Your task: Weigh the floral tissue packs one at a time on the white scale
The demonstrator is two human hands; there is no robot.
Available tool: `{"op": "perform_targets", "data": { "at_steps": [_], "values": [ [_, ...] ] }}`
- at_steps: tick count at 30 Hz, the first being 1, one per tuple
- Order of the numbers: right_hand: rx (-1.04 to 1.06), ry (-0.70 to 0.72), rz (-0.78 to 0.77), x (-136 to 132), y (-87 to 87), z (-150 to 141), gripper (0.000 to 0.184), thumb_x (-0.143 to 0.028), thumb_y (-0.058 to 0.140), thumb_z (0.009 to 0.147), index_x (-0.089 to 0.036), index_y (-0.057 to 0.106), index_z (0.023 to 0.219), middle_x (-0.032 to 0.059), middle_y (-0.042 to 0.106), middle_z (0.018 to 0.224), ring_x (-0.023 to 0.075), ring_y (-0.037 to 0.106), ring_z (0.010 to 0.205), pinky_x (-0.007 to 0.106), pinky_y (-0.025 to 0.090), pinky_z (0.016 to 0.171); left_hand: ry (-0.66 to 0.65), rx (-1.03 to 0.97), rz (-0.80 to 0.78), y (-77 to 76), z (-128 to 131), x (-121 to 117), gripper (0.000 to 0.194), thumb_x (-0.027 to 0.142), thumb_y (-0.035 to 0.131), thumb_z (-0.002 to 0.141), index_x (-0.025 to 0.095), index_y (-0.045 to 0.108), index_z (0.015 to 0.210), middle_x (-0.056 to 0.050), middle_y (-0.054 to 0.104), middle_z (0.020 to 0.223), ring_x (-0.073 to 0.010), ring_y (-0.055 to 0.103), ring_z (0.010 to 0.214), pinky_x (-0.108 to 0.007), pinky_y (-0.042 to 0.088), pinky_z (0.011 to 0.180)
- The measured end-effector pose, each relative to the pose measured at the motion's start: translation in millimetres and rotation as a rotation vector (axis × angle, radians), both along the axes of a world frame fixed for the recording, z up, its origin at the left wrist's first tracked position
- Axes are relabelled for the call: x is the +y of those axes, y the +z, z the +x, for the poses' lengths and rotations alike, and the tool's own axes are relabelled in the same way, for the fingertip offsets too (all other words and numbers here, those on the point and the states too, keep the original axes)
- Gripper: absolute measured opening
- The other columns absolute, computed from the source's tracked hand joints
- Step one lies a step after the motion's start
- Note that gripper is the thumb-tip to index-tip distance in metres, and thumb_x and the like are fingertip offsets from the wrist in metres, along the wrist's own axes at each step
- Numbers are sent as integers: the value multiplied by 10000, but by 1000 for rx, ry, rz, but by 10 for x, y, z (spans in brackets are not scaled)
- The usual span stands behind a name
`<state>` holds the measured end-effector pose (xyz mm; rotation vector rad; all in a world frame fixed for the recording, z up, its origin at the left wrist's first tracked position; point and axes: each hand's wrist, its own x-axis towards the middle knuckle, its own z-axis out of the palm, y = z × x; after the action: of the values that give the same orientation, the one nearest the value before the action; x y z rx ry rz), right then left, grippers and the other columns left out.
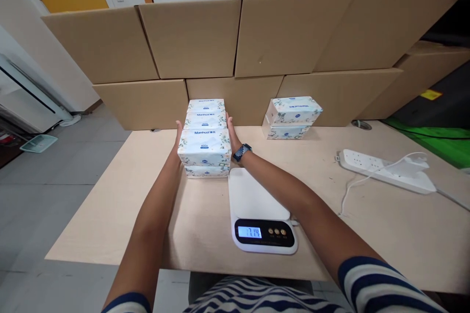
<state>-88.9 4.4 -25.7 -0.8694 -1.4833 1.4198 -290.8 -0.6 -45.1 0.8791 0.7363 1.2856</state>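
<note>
A block of white tissue packs [204, 138], stacked two high and several deep, rests on the light wooden table [367, 215] against the cardboard boxes. My left hand [178, 133] lies flat against the block's left side. My right hand [232, 133], a watch on its wrist, presses flat against the right side. Both hands have straight fingers, squeezing the packs between them. A white kitchen scale [261, 210] stands just in front of the packs with nothing on its plate; its lit display shows digits.
Two more tissue packs [293, 116] sit stacked to the right by the boxes. A wall of cardboard boxes [235, 44] closes off the table's back. A white power strip [385, 170] with a cable lies at the right. A grey floor lies to the left.
</note>
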Motion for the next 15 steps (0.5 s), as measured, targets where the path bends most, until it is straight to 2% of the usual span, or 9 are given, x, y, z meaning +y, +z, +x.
{"op": "perform_targets", "data": {
  "at_steps": [3,7,11,15],
  "values": [
    [80,33,-67,-37,36,-4,1160,-1002,33,860,-359,-4,1825,-131,106,1908,314,127,1794,584,168,1457,29,17,-26,7,7,-25,1071,977,156,961,273,437,1718,-71,647,1668,-382,452,1678,-584,307,1431],
    [67,86,-12,-37,64,-30,1187,-996,-81,827,-364,57,1822,-131,184,1896,297,193,1783,559,184,1459,45,38,-53,26,1,-56,1042,969,115,970,303,496,1675,-24,694,1620,-380,443,1684,-573,287,1440],
    [95,51,4,-13,49,-48,1205,-1016,-45,817,-361,60,1823,-134,191,1894,271,127,1795,535,154,1467,61,47,-62,40,9,-45,1067,958,56,965,299,465,1697,-22,689,1626,-377,411,1701,-571,276,1444],
    [126,53,-43,55,-60,-70,1147,-1002,6,855,-384,20,1821,-122,179,1901,271,143,1792,568,164,1464,43,56,-66,45,19,-30,1119,967,41,943,274,365,1758,-80,646,1668,-374,413,1700,-596,294,1431]
  ]
}}
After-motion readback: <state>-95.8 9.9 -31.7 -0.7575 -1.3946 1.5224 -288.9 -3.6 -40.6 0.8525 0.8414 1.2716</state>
